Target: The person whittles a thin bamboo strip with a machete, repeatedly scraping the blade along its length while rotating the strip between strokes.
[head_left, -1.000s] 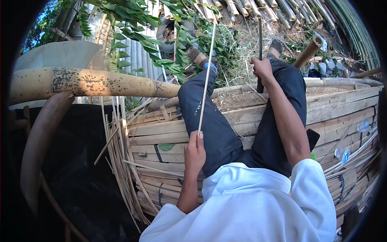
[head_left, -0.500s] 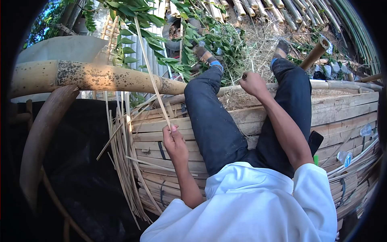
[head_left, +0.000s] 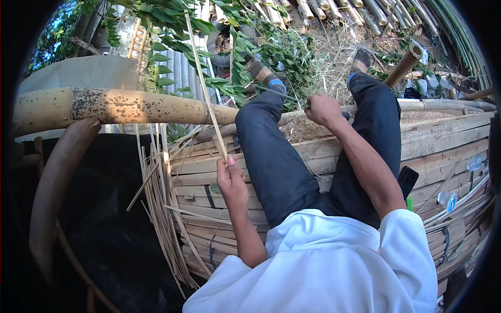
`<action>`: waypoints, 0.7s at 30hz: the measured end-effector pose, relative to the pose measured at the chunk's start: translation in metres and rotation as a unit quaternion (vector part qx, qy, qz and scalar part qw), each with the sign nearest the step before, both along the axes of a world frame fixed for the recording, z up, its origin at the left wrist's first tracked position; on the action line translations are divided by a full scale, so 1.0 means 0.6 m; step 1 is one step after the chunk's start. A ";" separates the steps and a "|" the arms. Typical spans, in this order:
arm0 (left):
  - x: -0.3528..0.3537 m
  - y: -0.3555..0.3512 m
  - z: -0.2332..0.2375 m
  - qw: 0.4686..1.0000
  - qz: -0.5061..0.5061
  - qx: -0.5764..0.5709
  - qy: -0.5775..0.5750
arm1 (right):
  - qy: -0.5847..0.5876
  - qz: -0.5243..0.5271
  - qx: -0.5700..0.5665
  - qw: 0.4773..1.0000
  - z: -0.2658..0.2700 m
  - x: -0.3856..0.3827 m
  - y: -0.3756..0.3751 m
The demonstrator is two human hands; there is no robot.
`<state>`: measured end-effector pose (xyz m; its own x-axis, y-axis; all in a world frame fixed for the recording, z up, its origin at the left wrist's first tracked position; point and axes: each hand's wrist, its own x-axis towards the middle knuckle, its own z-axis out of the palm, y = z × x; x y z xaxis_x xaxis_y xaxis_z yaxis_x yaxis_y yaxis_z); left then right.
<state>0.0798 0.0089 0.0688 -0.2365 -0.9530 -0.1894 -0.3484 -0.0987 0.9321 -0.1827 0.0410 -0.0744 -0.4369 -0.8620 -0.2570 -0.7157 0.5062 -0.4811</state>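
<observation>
My left hand (head_left: 231, 180) is closed around the lower end of a thin pale bamboo strip (head_left: 205, 86), thumb on top. The strip slants up and away to the far leaves. In my right hand (head_left: 324, 110), closed in front of my knees, is a knife (head_left: 286, 97). Its narrow grey blade points left across my left shin, and a dark handle end shows behind the fist. The blade and the strip are apart. Beside my left forearm lies a bundle of split bamboo strips (head_left: 159, 208).
I sit on a bamboo slat platform (head_left: 443, 141). A thick bamboo pole (head_left: 156, 107) crosses on the left, above a curved brown pole (head_left: 57, 182). A phone (head_left: 407, 180) and plastic cups (head_left: 447, 201) lie at right. Cut bamboo poles (head_left: 360, 15) and leafy branches (head_left: 282, 52) lie ahead.
My right hand has turned, and the knife blade now shows pointing left. My left hand has moved slightly right with the bamboo strip.
</observation>
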 end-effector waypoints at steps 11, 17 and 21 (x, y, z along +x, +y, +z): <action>0.004 0.005 0.018 0.998 0.028 -0.051 -0.017 | 0.064 0.012 -0.014 0.998 0.026 0.011 0.000; 0.007 0.012 0.063 0.998 0.050 -0.004 0.036 | 0.028 0.090 -0.104 0.990 0.034 0.020 0.022; 0.017 0.008 0.063 0.972 0.013 0.086 0.219 | 0.035 0.097 -0.082 0.991 0.044 0.032 0.017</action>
